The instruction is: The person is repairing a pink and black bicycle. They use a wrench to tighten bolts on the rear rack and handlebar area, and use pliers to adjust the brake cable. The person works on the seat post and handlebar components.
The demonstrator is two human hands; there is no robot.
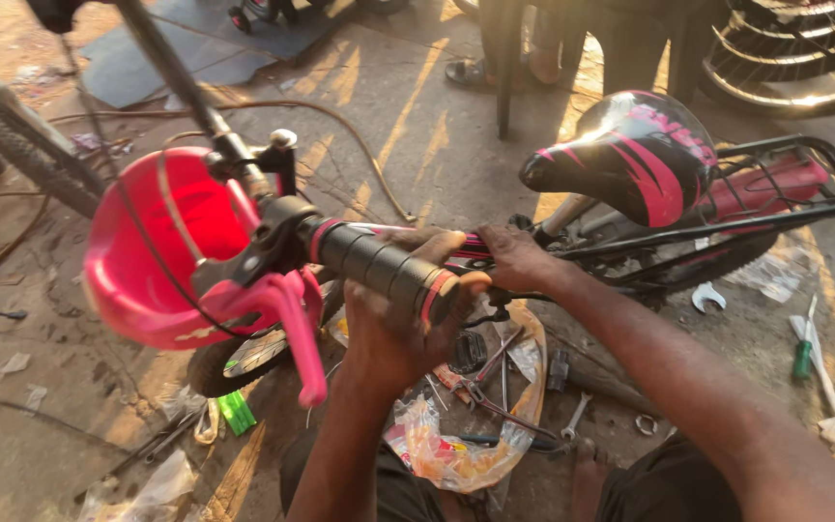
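A small pink and black bicycle fills the view. My left hand (400, 324) grips the black rubber handlebar grip (379, 263) from below, thumb over its end. Beside it a pink brake lever (294, 324) hangs down. My right hand (514, 256) rests on the pink frame tube behind the grip, fingers closed around it. A pink plastic basket (152, 256) sits in front of the handlebar. The black and pink saddle (630, 155) stands to the right, with a black rear rack (794, 184) behind it.
On the ground below lie a plastic bag (456, 449) with pliers, spanners (705, 298), and a green-handled screwdriver (804, 353). A cable snakes over the concrete. Another wheel (794, 58) stands at the top right, and a person's sandalled foot (471, 70) at the top.
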